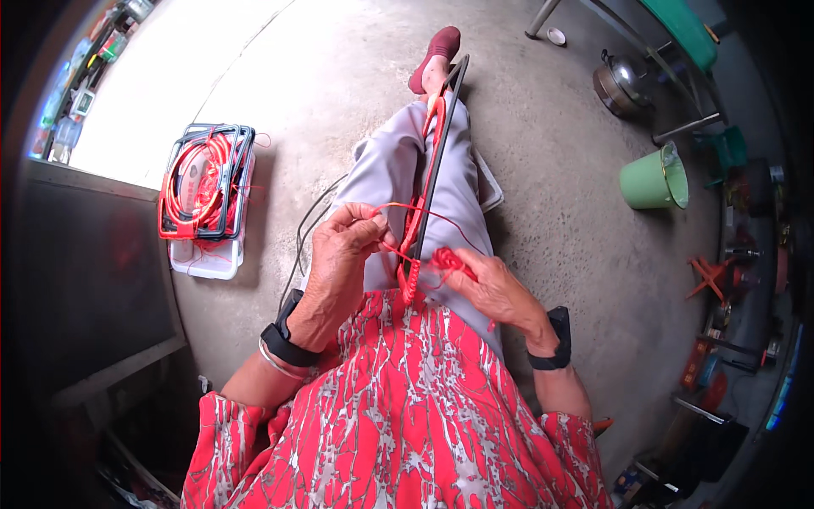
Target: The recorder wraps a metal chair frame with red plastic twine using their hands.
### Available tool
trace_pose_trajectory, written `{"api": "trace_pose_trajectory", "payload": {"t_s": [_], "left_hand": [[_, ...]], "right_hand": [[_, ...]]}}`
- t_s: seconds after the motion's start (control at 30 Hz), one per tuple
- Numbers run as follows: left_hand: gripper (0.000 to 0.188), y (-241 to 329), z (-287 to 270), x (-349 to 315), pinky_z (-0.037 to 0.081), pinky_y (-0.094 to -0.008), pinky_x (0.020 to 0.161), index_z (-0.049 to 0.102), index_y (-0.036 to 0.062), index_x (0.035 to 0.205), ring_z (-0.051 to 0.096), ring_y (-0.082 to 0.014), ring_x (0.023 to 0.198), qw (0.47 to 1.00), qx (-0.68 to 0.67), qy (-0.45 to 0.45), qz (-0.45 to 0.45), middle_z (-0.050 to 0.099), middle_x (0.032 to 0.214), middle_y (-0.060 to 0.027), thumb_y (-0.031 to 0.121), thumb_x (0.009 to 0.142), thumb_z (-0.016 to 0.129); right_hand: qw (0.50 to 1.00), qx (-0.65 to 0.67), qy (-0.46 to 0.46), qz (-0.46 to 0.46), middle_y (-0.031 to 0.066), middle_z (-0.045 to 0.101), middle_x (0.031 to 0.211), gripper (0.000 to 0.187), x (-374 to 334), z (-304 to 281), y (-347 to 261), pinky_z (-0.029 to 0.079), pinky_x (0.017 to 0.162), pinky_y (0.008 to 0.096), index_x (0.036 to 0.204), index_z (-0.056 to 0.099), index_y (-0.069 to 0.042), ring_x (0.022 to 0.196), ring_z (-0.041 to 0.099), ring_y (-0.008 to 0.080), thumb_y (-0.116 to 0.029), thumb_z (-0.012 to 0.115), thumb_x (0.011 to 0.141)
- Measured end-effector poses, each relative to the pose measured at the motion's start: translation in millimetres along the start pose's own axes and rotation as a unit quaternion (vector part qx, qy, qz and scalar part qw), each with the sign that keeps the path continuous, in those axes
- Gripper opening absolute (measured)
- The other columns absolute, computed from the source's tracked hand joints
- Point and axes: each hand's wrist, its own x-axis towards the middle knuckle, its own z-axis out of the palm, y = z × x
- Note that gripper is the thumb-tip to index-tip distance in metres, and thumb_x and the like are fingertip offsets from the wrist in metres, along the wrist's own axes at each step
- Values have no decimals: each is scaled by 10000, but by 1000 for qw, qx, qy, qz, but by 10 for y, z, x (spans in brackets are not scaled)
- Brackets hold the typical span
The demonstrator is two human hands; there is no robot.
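Observation:
A narrow black frame (440, 153), seen nearly edge-on, rests along my lap between my legs. A red strip (434, 119) runs beside it, and tight coils of red cord (409, 284) wrap its near end. My left hand (343, 250) is left of the frame, thumb and fingertips pinching the red cord. To the right, my right hand (496, 288) is closed around a small bundle of red cord (451, 261), somewhat blurred. A loose loop of cord (441, 216) arcs across the frame between both hands.
On the floor at left, a white tray (203, 265) holds black frames, red rings (174, 191) and tangled red cord. A dark cable lies beside my left leg. At right stand a green bucket (649, 180), a metal pot (623, 82) and a green-topped stool (682, 30). A dark panel (102, 271) stands far left.

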Motion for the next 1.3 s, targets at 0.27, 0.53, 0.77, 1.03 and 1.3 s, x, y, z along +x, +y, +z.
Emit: {"api": "trace_pose_trajectory", "payload": {"t_s": [0.27,0.53,0.77,1.03,1.3], "left_hand": [[102,-166,-106,1,528,-257,781,609,12,841,614,-115,878,989,123,-68,40,617,1106,-82,-85,818,633],[95,-300,-32,-57,535,-245,740,610,-5,868,619,-105,838,975,176,-71,114,655,946,-64,-94,836,608],[76,-403,-97,-21,508,-228,635,598,-10,829,588,-67,723,976,152,-39,153,637,776,-35,-83,822,619],[75,-22,-75,-50,516,-262,695,616,-24,870,619,-133,731,983,69,-4,172,665,837,-92,-51,826,669],[62,120,124,-231,535,-252,711,618,-30,862,640,-115,803,982,56,-65,169,672,866,-83,-58,827,661]], "right_hand": [[991,-84,80,-65,211,595,744,229,444,215,18,475,641,440,1037,533,-19,713,612,394,-135,618,859],[978,-103,103,-150,239,579,683,166,399,230,-171,451,577,491,939,538,0,705,608,425,-91,592,811],[986,-60,77,-133,264,552,672,63,462,421,105,444,587,483,785,532,44,674,581,454,3,522,738],[980,4,172,-95,178,615,935,217,277,55,-384,478,781,396,1013,602,25,875,609,334,-37,603,805],[931,-221,187,-225,88,570,890,291,375,74,-728,459,738,348,1012,652,-39,866,572,261,-56,739,735]]}}
